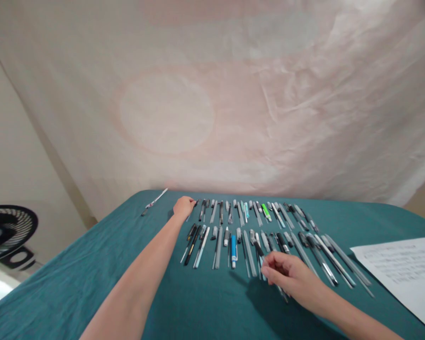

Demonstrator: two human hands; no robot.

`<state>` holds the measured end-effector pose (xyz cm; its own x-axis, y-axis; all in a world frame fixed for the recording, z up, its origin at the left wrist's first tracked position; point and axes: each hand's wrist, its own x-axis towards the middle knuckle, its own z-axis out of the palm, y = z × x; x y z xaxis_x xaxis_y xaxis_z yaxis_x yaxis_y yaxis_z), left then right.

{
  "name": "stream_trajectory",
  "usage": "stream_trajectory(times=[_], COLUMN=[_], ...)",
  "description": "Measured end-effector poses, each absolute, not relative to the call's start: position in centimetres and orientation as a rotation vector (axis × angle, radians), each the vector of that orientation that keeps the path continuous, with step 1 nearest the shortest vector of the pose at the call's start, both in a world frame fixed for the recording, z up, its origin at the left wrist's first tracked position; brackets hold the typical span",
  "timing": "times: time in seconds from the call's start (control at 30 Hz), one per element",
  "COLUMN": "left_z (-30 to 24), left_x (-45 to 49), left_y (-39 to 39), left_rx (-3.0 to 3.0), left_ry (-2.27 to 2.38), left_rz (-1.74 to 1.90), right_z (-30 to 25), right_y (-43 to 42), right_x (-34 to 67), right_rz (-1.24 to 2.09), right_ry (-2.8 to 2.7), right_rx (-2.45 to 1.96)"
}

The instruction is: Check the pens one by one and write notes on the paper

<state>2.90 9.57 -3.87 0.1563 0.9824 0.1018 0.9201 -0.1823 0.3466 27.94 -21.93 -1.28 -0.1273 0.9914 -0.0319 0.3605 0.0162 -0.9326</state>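
Note:
Two rows of pen parts lie across the green cloth: clear barrels, caps and thin refills. My left hand (184, 206) reaches to the left end of the back row, its fingers pinched together by a small dark piece (197, 202). Whether that piece is in the fingers is too small to tell. Over the front row, right of the middle, my right hand (286, 271) is closed around a slim pen (259, 250) with a dark upper end. It slants down to the right through the fingers. A blue pen barrel (233, 252) and a green one (266, 212) stand out among the parts.
A single pen (157, 199) lies apart at the back left of the cloth-covered table (102, 264). Printed paper (407, 269) lies at the right edge. A black fan (9, 233) stands at the left, and a pale sheet (233, 108) hangs behind the table.

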Motion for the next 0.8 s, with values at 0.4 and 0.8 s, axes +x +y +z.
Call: stream_trajectory(times=[0.4,0.8], left_z=[-3.1,-3.4], left_x=[2.8,4.2], left_y=[8.3,5.5], left_rx=[2.265,2.334], left_ry=[1.922,1.873], left_rz=[0.427,0.375], right_z=[-1.4,-1.7], right_y=[-21.8,-21.9], right_x=[28.0,27.9], right_rz=[1.119,1.112], right_ry=[-1.573,-1.579], right_rx=[-1.424,-1.415])
